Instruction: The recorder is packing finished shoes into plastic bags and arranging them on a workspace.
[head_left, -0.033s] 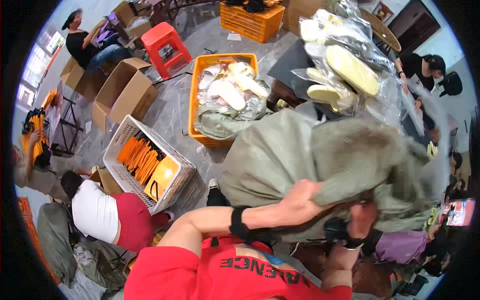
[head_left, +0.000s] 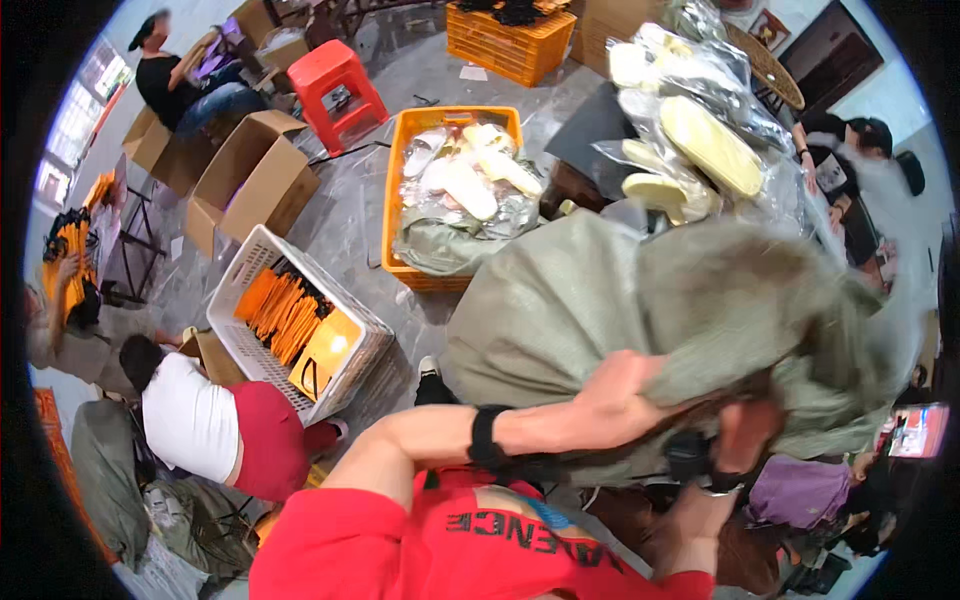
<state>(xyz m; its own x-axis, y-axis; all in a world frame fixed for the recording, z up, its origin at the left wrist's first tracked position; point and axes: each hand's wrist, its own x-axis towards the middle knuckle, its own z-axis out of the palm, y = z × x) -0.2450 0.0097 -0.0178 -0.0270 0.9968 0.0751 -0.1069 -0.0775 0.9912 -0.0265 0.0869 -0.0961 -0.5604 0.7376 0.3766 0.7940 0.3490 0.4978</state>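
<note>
A large grey-green woven sack (head_left: 545,300) bulges in front of me, its loose folds bunched up on the right. My left hand (head_left: 622,402) is closed on a gathered part of the sack, the fingers partly covered by cloth. Close beside it, my right hand (head_left: 748,432) grips the sack's lower edge; motion smears its fingers. Beyond the sack, pale yellow slippers (head_left: 712,147) lie piled in clear plastic bags.
An orange crate (head_left: 390,215) holds bagged white slippers. To the left stand a white crate (head_left: 232,262) of orange pieces, open cardboard boxes (head_left: 268,180) and a red stool (head_left: 330,85). A person in a white top (head_left: 188,410) bends nearby; others work around the room.
Both my hands and the sack sit slightly farther right in the picture. The surroundings have shifted slightly too. My grip looks the same.
</note>
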